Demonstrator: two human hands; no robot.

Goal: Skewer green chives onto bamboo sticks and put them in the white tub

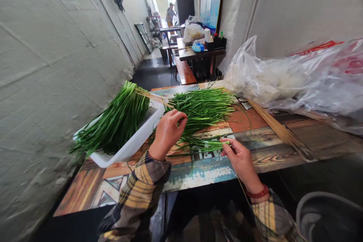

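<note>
My right hand (241, 160) pinches the pale ends of a small bunch of garlic chives (208, 145), whose green blades trail leftward over the table. A thin bamboo skewer (241, 187) also runs through this hand, angled down toward the wrist. My left hand (170, 130) is at the near left edge of a large loose pile of chives (204, 106). Its fingers are curled with thumb and fingertip together; whatever they pinch cannot be made out. Left of it, skewered chives (119, 117) hang over a white plastic tray (127, 151), their skewers (157, 97) pointing right.
A bundle of bamboo skewers (275, 128) lies right on the patterned table (198, 174), beside clear plastic bags (286, 79). A grey bin (329, 215) stands at lower right. Beyond are another table (195, 53), a bench (185, 70) and a distant person (170, 15). A wall rises close on the left.
</note>
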